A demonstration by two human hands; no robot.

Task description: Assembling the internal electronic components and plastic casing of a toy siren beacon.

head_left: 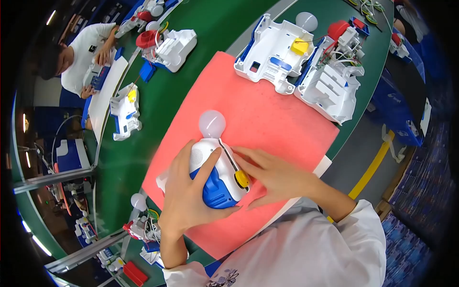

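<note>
Between hands [180,193] — smooth, rounded plastic casing [221,181]

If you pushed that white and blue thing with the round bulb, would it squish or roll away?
The white and blue casing probably wouldn't squish, because it looks like hard moulded plastic. Its rounded, smooth-looking sides could make it rock or slip a little. The round bulb sticks out at one end, so it might be the easiest part to knock.

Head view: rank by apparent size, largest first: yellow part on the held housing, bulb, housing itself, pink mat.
1. Pink mat, though partly covered
2. White-and-blue housing, partly hidden by the left hand
3. Bulb
4. Yellow part
</note>
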